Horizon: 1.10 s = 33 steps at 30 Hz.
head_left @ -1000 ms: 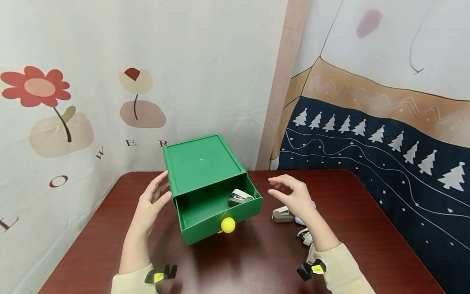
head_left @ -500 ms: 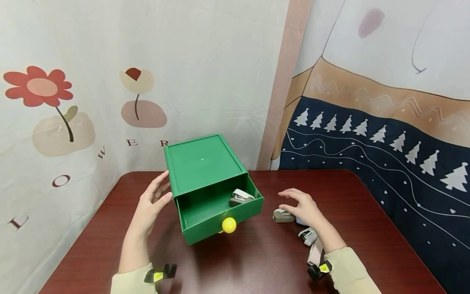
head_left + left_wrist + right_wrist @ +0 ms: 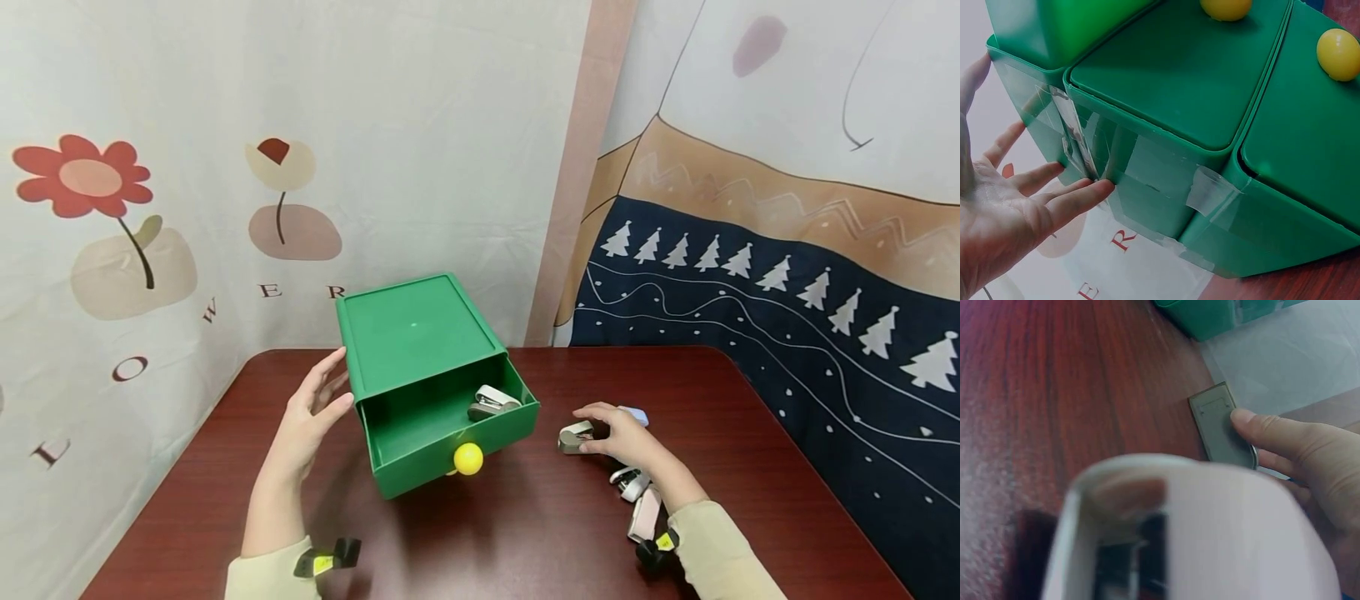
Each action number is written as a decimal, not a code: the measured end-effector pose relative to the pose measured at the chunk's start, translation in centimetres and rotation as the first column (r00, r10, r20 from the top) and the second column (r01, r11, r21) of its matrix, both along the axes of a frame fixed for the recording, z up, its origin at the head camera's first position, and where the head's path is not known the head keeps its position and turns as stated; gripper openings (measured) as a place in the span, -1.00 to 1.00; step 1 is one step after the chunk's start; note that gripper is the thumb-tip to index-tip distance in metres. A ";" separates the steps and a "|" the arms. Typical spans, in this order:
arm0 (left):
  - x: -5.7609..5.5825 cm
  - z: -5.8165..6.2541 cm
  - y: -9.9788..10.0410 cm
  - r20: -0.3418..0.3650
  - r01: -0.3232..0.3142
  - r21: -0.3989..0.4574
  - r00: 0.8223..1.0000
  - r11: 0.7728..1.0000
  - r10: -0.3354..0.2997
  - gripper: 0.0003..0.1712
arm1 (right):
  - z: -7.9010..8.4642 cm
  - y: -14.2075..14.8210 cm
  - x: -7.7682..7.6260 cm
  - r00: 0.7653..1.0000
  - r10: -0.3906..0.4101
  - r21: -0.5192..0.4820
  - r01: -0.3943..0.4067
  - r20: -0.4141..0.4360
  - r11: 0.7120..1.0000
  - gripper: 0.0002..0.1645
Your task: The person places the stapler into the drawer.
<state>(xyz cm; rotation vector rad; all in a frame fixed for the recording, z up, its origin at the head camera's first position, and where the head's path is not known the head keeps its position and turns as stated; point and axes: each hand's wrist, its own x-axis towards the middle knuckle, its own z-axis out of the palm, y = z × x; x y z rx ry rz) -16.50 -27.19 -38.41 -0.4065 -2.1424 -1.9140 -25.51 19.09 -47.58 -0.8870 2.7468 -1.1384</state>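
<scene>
A green drawer cabinet (image 3: 416, 333) stands on the table with its top drawer (image 3: 420, 472) pulled out by a yellow knob side (image 3: 468, 459). Inside at the right lies a grey-and-white stapler (image 3: 492, 402). Straight, spread fingers of my left hand (image 3: 303, 429) touch the cabinet's left side; the left wrist view shows this hand (image 3: 1010, 206) against the clear-taped wall (image 3: 1147, 169). Right of the cabinet, my right hand (image 3: 626, 437) pinches another grey-and-white stapler (image 3: 572, 439). In the right wrist view its thumb (image 3: 1260, 428) presses the grey base (image 3: 1213, 422), the other fingers partly hidden behind.
Beyond my right hand lies a light blue object (image 3: 636, 415), mostly covered. Nearer, a white-and-silver stapler (image 3: 632, 483) and a pale pink stapler (image 3: 645, 515) lie under my right forearm. Printed curtains (image 3: 450, 167) hang behind the dark red table (image 3: 525, 533).
My right hand has moved right and down from beside the open drawer to the grey-and-white stapler on the table, and now pinches it. The left hand stays at the cabinet.
</scene>
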 end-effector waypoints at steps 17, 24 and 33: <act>0.0 -0.2 -0.2 0.008 0.023 0.000 1.000 1.000 -0.023 -0.28 | -0.8 0.0 0.4 0.998 -0.003 0.043 0.006 -0.063 0.999 -0.48; 0.0 -0.2 -0.1 0.010 0.022 -0.001 1.000 1.000 -0.022 -0.28 | -0.7 0.0 1.0 0.997 -0.049 -0.017 0.048 -0.061 0.999 -0.50; 0.0 -0.1 0.0 0.001 0.025 -0.004 1.000 1.000 -0.025 -0.29 | 0.8 -0.1 1.8 0.988 -0.129 -0.106 0.120 -0.085 0.987 -0.48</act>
